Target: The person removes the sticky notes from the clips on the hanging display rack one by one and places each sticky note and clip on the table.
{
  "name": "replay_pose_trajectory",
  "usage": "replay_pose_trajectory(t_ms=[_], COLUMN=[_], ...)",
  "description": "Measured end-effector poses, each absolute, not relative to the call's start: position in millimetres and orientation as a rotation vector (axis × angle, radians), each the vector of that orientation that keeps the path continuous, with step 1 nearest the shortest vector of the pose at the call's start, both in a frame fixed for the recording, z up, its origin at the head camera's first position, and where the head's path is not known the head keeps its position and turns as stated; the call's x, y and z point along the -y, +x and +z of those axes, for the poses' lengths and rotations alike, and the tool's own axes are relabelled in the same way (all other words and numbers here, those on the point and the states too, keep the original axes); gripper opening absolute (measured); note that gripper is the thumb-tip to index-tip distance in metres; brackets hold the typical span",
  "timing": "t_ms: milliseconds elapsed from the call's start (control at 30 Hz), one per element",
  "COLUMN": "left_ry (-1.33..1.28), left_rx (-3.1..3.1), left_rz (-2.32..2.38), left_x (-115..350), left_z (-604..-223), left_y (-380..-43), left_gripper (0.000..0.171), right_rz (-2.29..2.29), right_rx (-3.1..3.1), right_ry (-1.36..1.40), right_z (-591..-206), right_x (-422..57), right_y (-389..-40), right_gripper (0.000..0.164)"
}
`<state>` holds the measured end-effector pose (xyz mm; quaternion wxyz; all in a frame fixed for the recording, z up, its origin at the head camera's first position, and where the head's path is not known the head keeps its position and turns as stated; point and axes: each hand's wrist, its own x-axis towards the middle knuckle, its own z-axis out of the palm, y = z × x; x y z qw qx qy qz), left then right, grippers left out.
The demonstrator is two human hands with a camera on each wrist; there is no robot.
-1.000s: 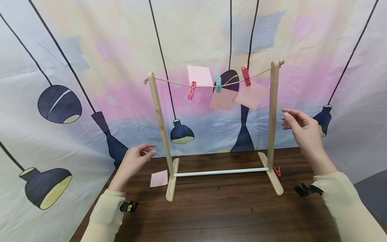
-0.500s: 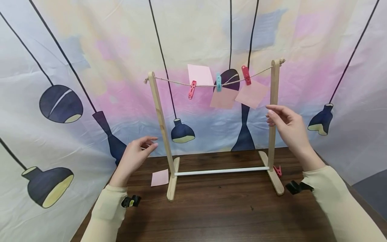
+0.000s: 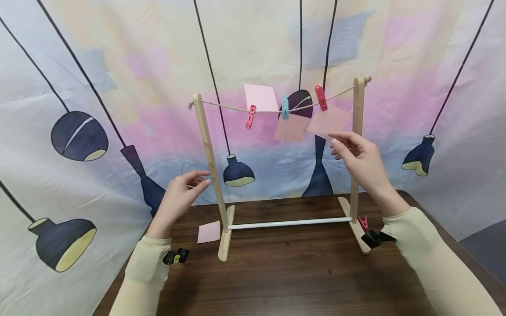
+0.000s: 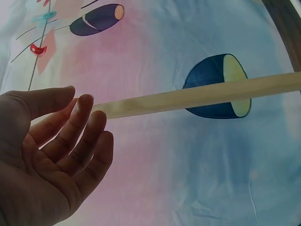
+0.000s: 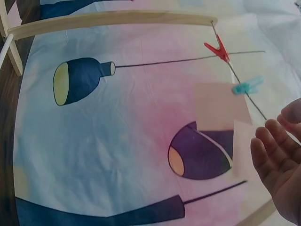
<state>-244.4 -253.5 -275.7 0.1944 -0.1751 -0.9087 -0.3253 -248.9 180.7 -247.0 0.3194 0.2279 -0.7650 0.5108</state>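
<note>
A string (image 3: 225,106) sags between the two posts of a wooden stand (image 3: 207,140). A red clothespin (image 3: 251,117) on it holds a pale pink note (image 3: 262,97) that sticks up above the string. Right of it, a light blue clothespin (image 3: 285,106) and another red clothespin (image 3: 320,98) hold hanging pink notes (image 3: 291,128). My right hand (image 3: 361,162), fingers loosely bent and holding nothing, is in front of the right post, fingertips by the rightmost note (image 3: 326,118). My left hand (image 3: 182,195), likewise holding nothing, has its fingertips near the left post (image 4: 155,102).
On the brown table (image 3: 284,276) lies a loose pink note (image 3: 208,232), left of the stand's left foot. Beside the right foot lies a red clothespin (image 3: 363,222). A white rod (image 3: 290,223) joins the feet. A cloth printed with lamps (image 3: 239,171) hangs behind.
My right hand has moved left, from outside the right post to in front of it, near the rightmost note. My left hand has risen slightly toward the left post.
</note>
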Motion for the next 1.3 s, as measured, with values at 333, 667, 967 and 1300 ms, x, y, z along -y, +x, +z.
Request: replay_pose_trajectory(t_ms=[333,667,967,1300], left_ry=[-0.489,-0.494,-0.499,-0.535], left_rx=[2.522,2.48,2.457,2.416], left_rz=[-0.963,-1.0,-1.029,-1.04], left_x=[248,240,240,239], left_z=[-265,-253,-249,-243], left_y=[-246,-245,-243,-243], left_gripper=[0.038,0.036,0.035,0.035], right_rz=[1.284,1.135,1.02,0.912], right_rx=[2.038,1.968,1.908,1.82], right_ry=[0.68,0.847,0.946,0.971], right_z=[-239,-230,-216,-204], right_x=[-152,-126,-106,-90], right_y=[-252,-262,-270,-280], right_gripper=[0.028,0.027,0.029,0.027])
